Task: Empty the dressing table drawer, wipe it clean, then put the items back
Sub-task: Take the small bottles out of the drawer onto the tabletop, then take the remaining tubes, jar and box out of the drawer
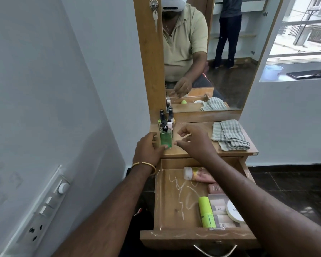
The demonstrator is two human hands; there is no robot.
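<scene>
Left hand (150, 147) pinches the base of the green bottle (165, 138) standing on the dressing table top (193, 149); right hand (194, 140) hovers beside it, fingers loosely curled, holding nothing. Step: emptying. Open drawer (176, 206) still holds tubes; next, lift out the lime-green tube (206, 212)

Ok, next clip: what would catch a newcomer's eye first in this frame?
Probably the green bottle at the front of a cluster of small bottles on the dressing table's left edge, with the left hand against it and the right hand hovering beside it. Next, the open drawer below, streaked with white marks, tubes and a lime-green container along its right side. A folded checked cloth lies on the tabletop's right.
</scene>
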